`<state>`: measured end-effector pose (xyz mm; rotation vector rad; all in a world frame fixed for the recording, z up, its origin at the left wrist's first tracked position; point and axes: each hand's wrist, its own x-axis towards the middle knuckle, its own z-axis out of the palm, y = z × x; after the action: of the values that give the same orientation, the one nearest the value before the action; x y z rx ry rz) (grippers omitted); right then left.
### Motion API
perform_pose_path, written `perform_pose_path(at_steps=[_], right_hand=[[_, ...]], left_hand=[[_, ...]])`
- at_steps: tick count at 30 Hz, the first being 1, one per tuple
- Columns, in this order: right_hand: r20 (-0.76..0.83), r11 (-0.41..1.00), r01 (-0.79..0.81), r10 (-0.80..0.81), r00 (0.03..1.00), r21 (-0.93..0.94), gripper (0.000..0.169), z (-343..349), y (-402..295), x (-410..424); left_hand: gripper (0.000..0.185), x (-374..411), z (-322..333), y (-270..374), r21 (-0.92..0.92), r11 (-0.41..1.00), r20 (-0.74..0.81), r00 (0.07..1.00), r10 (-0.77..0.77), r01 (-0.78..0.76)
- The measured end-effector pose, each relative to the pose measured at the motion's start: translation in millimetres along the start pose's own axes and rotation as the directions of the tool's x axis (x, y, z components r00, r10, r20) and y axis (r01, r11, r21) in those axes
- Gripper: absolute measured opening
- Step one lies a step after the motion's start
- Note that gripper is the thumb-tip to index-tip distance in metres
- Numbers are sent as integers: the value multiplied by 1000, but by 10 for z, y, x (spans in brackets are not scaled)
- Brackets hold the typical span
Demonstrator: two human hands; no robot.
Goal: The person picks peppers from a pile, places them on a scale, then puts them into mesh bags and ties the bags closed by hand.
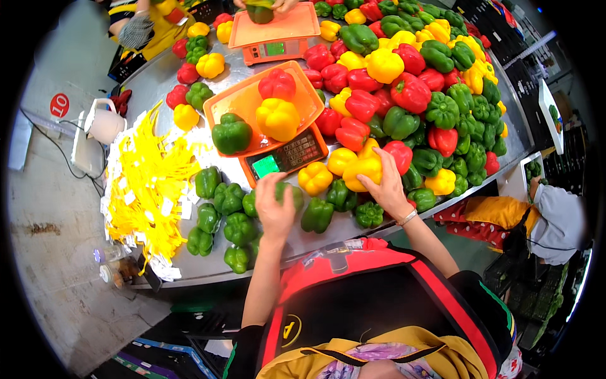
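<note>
My right hand (pixel 389 187) grips a yellow bell pepper (pixel 363 173) at the near edge of the big pepper heap. My left hand (pixel 274 206) is beside a blurred green bell pepper (pixel 289 196), just below the orange digital scale (pixel 286 158); whether it holds that pepper I cannot tell. On the scale's orange tray (pixel 227 106) lie a red pepper (pixel 277 84), a yellow pepper (pixel 278 119) and a green pepper (pixel 232 133). Several green peppers (pixel 240 229) sit left of my left hand. A yellow pepper (pixel 315 178) rests between my hands.
A pile of yellow strips with white tags (pixel 151 189) covers the metal table's left side. A second orange scale (pixel 274 33) stands at the back, where another person's hands (pixel 284 4) hold a green pepper. Jars (pixel 118 272) and a white jug (pixel 105 122) are at left.
</note>
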<state>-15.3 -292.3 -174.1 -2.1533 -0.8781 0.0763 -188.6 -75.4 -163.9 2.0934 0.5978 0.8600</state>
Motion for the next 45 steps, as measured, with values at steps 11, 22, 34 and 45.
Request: perform_pose_path(at_steps=[11, 22, 34, 45], right_hand=[[201, 989, -98, 118, 973, -106, 84, -193, -167, 10], [31, 882, 90, -86, 996, -463, 67, 73, -230, -80], [-80, 986, 90, -101, 992, -138, 80, -128, -124, -517], [-313, 959, -283, 266, 912, -9, 72, -445, 396, -274]], left_hand=[[28, 335, -39, -185, 13, 1000, -29, 1000, 5, -5], [23, 195, -5, -221, 40, 999, 10, 1000, -25, 24], [38, -242, 601, 314, 47, 996, 556, 831, 33, -72], [32, -201, 814, 447, -5, 993, 524, 845, 104, -119]])
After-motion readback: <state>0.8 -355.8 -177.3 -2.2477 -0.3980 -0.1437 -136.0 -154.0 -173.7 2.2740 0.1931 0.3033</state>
